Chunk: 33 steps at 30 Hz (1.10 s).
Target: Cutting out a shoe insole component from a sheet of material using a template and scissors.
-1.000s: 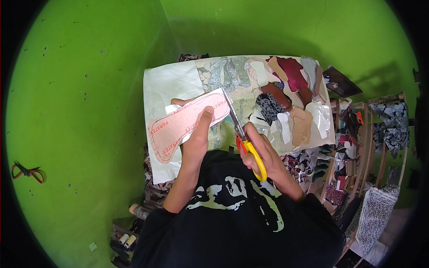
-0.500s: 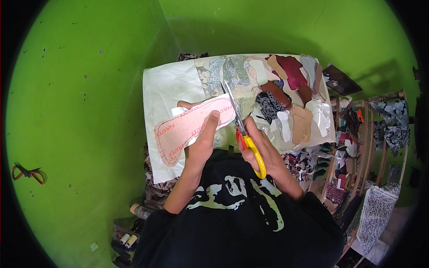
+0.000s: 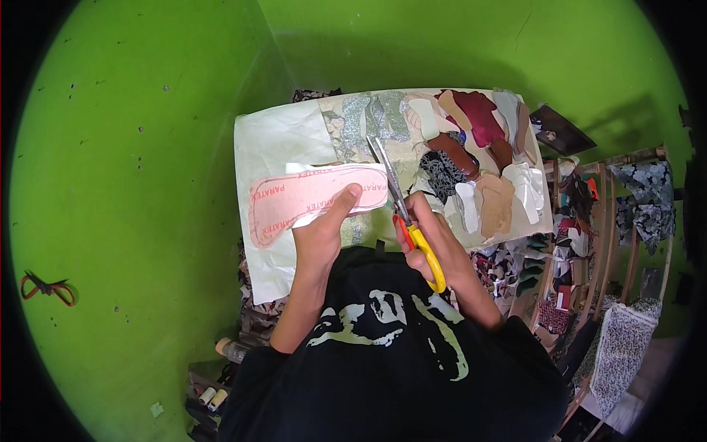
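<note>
So no real containers, just a table (image 3: 280, 140) heaped with cut shoe-piece scraps (image 3: 482, 158). Left hand (image 3: 324, 232) pinches a pink insole-shaped sheet (image 3: 309, 199), thumb on top, held over the table. Right hand (image 3: 427, 236) grips yellow-handled scissors (image 3: 401, 206), blades slightly parted at the insole's edge. Bright green walls (image 3: 132, 184) all around.

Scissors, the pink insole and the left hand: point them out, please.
Scissors (image 3: 391, 180): head view, on the blades.
Pink insole (image 3: 294, 200): head view, mid surface.
Left hand (image 3: 322, 237): head view, back of hand.
</note>
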Each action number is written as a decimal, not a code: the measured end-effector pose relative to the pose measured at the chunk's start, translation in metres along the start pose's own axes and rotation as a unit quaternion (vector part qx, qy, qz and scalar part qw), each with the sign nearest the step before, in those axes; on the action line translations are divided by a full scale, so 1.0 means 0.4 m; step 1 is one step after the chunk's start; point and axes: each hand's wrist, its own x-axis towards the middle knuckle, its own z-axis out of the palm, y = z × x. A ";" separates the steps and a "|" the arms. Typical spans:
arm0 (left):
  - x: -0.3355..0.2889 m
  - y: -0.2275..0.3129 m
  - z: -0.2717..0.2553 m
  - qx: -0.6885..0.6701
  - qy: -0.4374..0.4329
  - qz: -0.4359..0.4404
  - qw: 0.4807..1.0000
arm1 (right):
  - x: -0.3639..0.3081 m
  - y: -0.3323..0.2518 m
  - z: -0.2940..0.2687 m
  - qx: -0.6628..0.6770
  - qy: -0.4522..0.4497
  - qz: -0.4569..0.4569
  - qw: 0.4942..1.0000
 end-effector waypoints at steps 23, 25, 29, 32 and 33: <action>0.034 0.051 -0.033 0.070 -0.087 -0.065 0.992 | -0.006 0.031 -0.028 -0.052 -0.058 0.010 0.997; 0.034 0.052 -0.033 0.062 -0.088 -0.052 0.993 | -0.004 0.034 -0.026 -0.058 -0.052 0.009 0.997; 0.032 0.042 -0.037 0.072 -0.060 -0.046 0.995 | -0.006 0.041 -0.022 -0.082 -0.047 0.000 0.996; 0.034 0.050 -0.037 0.085 -0.070 -0.059 0.992 | -0.009 0.047 -0.020 -0.068 -0.041 0.009 0.997; 0.035 0.045 -0.042 0.091 -0.068 -0.061 0.992 | -0.009 0.044 -0.021 -0.068 -0.041 0.010 0.997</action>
